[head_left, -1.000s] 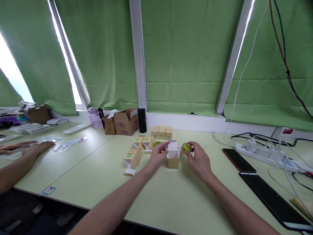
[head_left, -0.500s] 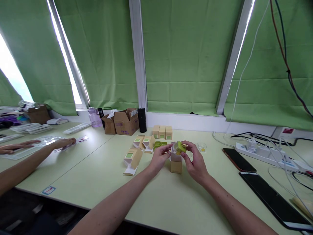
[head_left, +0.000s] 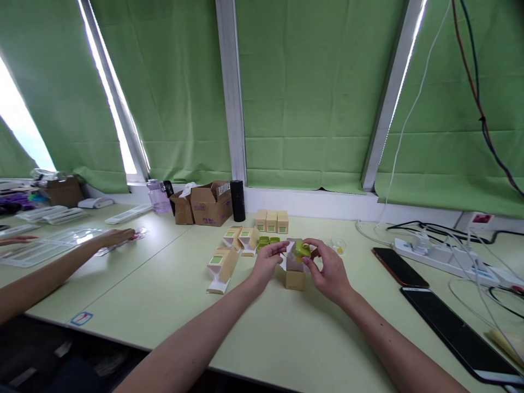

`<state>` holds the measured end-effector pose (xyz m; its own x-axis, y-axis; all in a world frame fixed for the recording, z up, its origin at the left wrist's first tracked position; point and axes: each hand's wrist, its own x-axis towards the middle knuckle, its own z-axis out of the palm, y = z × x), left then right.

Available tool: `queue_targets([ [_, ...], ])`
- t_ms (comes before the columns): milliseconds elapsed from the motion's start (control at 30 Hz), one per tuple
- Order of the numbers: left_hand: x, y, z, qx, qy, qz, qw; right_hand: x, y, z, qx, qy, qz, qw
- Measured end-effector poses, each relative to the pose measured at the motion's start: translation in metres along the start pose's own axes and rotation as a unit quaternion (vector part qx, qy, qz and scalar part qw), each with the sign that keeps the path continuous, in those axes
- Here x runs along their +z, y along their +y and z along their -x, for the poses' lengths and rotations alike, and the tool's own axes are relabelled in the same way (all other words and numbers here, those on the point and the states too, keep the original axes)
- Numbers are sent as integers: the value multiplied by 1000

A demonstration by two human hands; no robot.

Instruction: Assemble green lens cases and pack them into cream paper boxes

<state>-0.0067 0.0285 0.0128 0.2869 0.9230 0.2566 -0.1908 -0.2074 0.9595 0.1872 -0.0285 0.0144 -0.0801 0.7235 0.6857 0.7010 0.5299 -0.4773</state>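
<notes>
Since approx. 1 s ago, green container (head_left: 302,250) has shifted from the R side of the small carton (head_left: 295,280) to over its open mouth, and the carton sits a bit further R. Co-worker's hand (head_left: 118,236) is also further R, now at the clear packets (head_left: 123,243).

Head view (only one): R hand (head_left: 331,270) pinches the green container btwn thumb & fingers, tilted, at the carton's mouth; can't tell how much is inside, if any. L hand (head_left: 264,266) has fingers stretched out, tips by the carton's white flap (head_left: 290,254); can't tell if it's gripping or just touching. Behind, nr L hand: more green containers (head_left: 268,241). L of those, open cartons, e.g. the nearest one (head_left: 221,264); further back, three cartons in a row (head_left: 271,222). Clear round piece (head_left: 338,246) lies R of the R hand.

Step in hand, prob.: fitting container to carton. Next move seems to need container straightened, lined up w/ the mouth, flaps kept clear.
</notes>
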Motion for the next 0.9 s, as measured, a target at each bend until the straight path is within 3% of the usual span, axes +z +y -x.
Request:
queue_targets([
  [267,0,0,0,-6,8,-10,1000,-1,-5,1,-42,-14,21,999],
  [633,3,3,0,-24,19,16,999,2,-4,5,-33,-58,-13,998],
  [900,4,2,0,-28,15,29,999,6,-2,3,-56,-49,12,997],
])
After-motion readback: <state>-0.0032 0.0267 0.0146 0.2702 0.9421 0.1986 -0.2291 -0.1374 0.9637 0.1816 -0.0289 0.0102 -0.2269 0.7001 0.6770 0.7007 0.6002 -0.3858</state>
